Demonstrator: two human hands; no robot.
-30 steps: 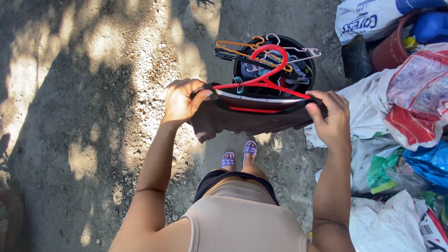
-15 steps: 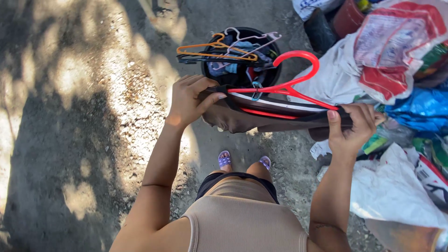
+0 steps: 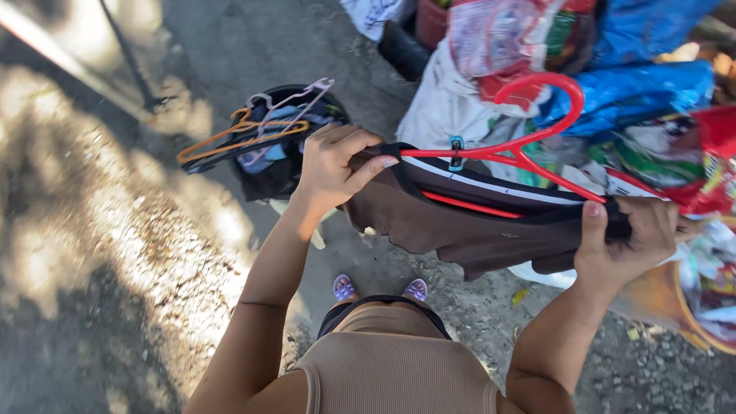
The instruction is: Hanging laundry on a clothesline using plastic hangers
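Note:
A dark brown garment [image 3: 460, 222] hangs on a red plastic hanger [image 3: 529, 130] held out in front of me. My left hand [image 3: 337, 165] pinches the garment and the hanger's left end. My right hand [image 3: 632, 238] grips the garment's right end over the hanger's other arm. A small blue clip [image 3: 457, 144] sits on the hanger's upper arm. The hanger's hook points up to the right.
A black bucket [image 3: 268, 172] on the ground holds several spare hangers, orange [image 3: 230, 138] and pale pink [image 3: 295, 98]. Piled bags lie at the right: white [image 3: 437, 115], blue [image 3: 629, 92], red printed [image 3: 713, 169]. The ground is gravelly concrete with dappled sun at the left.
The view has swung right, so the bucket now lies to the left. The garment and hanger have shifted right toward the bags, both hands still holding them.

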